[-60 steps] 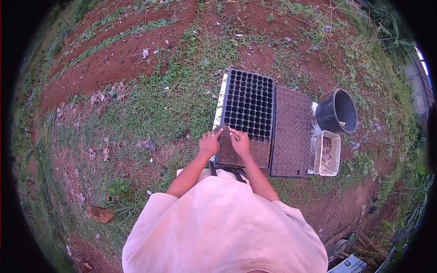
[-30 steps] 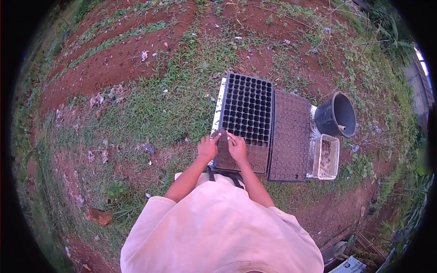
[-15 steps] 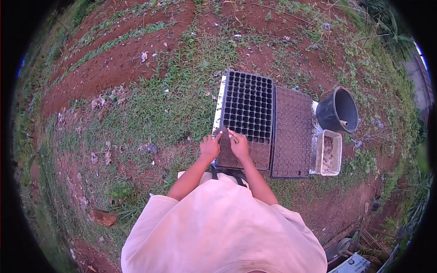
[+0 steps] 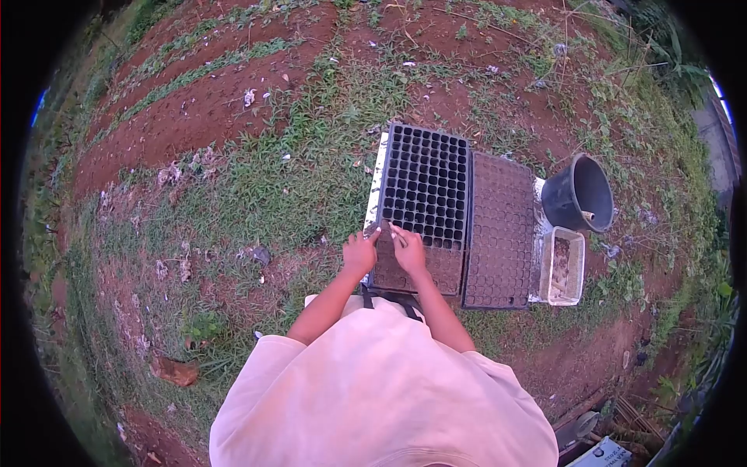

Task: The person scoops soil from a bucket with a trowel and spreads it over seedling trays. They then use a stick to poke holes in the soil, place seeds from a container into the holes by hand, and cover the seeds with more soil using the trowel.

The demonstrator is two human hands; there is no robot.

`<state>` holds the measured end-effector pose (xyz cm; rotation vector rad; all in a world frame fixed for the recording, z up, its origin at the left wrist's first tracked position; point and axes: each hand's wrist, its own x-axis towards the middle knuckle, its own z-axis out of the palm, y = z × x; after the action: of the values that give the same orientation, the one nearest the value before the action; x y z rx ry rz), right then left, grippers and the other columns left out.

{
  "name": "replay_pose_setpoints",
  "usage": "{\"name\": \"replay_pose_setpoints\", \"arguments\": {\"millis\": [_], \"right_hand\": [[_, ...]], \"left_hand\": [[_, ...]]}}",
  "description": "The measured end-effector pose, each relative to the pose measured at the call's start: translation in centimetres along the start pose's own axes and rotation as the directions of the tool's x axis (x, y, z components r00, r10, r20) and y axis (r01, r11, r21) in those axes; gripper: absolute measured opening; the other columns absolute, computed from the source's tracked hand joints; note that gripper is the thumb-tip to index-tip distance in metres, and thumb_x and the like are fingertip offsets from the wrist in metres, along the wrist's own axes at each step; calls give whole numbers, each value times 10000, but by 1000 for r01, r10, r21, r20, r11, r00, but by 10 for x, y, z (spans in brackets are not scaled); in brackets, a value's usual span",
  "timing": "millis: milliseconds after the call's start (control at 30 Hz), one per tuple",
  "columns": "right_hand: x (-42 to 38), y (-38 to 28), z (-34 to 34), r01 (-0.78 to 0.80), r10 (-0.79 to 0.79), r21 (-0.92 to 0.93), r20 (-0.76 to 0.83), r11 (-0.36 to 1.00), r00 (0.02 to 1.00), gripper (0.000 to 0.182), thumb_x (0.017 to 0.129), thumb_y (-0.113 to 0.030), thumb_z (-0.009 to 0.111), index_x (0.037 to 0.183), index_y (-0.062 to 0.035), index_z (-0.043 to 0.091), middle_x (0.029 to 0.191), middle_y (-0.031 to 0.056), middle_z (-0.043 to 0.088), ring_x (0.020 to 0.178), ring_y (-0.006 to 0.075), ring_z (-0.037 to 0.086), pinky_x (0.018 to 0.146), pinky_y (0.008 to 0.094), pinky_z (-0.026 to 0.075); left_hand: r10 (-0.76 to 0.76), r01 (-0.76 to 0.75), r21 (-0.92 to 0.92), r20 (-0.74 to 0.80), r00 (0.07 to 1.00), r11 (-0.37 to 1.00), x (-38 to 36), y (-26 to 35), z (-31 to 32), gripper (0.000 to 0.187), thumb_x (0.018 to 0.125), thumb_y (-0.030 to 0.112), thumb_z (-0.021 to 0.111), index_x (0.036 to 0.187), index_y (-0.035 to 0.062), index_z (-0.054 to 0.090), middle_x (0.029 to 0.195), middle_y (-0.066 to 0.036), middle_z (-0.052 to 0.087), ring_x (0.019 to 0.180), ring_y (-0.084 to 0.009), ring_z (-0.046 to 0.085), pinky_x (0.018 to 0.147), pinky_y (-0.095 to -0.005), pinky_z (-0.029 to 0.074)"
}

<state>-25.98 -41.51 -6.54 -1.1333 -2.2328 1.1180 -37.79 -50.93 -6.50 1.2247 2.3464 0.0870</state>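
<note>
A black seedling tray [image 4: 425, 187] lies in front of me. Its far cells are hollow, while its near rows are filled with brown soil [image 4: 426, 269]. My left hand [image 4: 359, 252] rests at the tray's left edge, one digit stretched toward the border between filled and hollow cells. Just right of it, my right hand [image 4: 409, 251] reaches over the same border with a digit pointing forward and left. Both hands look open, and I see nothing held in them. The fingertips are small in view, and the hands cover some cells.
A second seedling tray [image 4: 500, 229], filled with soil, lies alongside on the right. Beyond it are a black bucket [image 4: 562, 198] with a pale handle inside and a whitish plastic basket [image 4: 577, 268] holding some soil. Grass [image 4: 303, 183] and red soil beds surround the trays.
The view has shifted slightly, so the trays, bucket and basket appear a little lower. Both hands stay at nearly the same place, with only slight finger movement.
</note>
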Motion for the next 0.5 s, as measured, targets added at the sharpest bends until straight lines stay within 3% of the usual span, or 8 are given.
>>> {"name": "replay_pose_setpoints", "arguments": {"millis": [500], "right_hand": [[5,3,-1,3,-3,-13,40,1000,999,256,908,-208,597,1142,-158,687,1083,87,686,937,313,595,893,377,467]], "left_hand": [[-14,16,-29,45,999,999,6,0,-11,481,898,223,538,1356,360,497,1236,-127,525,1178,-337,498,922,-481,457]]}}
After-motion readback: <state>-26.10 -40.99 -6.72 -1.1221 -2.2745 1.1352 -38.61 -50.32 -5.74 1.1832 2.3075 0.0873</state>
